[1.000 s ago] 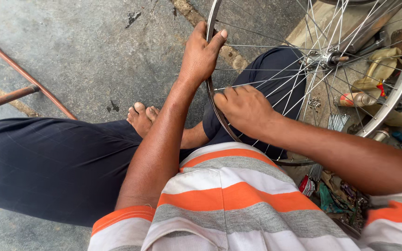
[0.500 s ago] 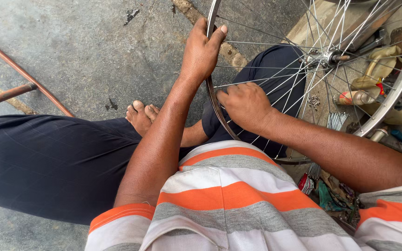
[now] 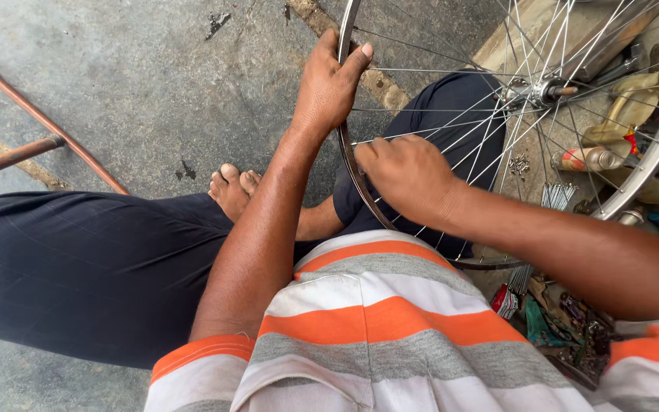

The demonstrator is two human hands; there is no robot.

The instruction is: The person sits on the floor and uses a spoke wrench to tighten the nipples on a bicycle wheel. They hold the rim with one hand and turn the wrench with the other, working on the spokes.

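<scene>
A spoked bicycle wheel stands upright across my lap; its metal rim [image 3: 654,156] curves from top centre down to my knee and back up at the right. The hub [image 3: 537,91] sits at upper right with thin spokes fanning out. My left hand [image 3: 328,82] grips the rim's left edge, thumb hooked over it. My right hand [image 3: 404,174] is inside the wheel close to the lower rim, fingers pinched around a spoke end; what it pinches is hidden by the fingers.
I sit cross-legged on a concrete floor [image 3: 131,69], bare foot [image 3: 232,191] showing. Rusty metal rods [image 3: 36,114] lie at the left. A bundle of loose spokes [image 3: 557,195], a small bottle [image 3: 585,159] and a cluttered tray of small parts [image 3: 566,324] lie at the right.
The view has shifted slightly. My right hand has moved a little along the lower rim; my left hand keeps its hold on the rim.
</scene>
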